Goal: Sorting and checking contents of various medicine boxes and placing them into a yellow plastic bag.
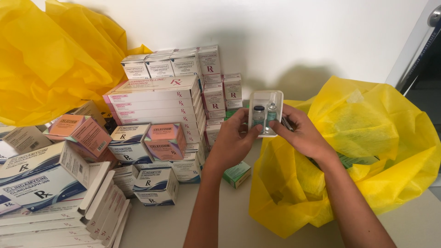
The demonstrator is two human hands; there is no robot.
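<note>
— What are the hands holding up?

— Both are gripping a small clear plastic tray [265, 98]. The left hand [232, 140] is closing its fingers [242, 120] on the tray's left edge, and the right hand [303, 135] is pinching the right edge, so the tray is hanging above the bench [220, 216], in front of the white wall.

— What is sitting in it?

— Two small vials side by side: a dark-capped vial [258, 115] on the left and a clear vial [271, 112] with a greenish label on the right. The upper part of the tray is showing nothing else.

— And around the hands?

— A yellow bag [367, 151] is lying open just right of the hands; what is inside it is mostly hidden. A small green box [237, 174] is resting on the bench below the left wrist. Stacked white boxes [158, 103] are standing against the wall to the left, with two pink boxes [165, 141] among them, and another yellow bag [50, 59] is bunching up at the far left.
</note>
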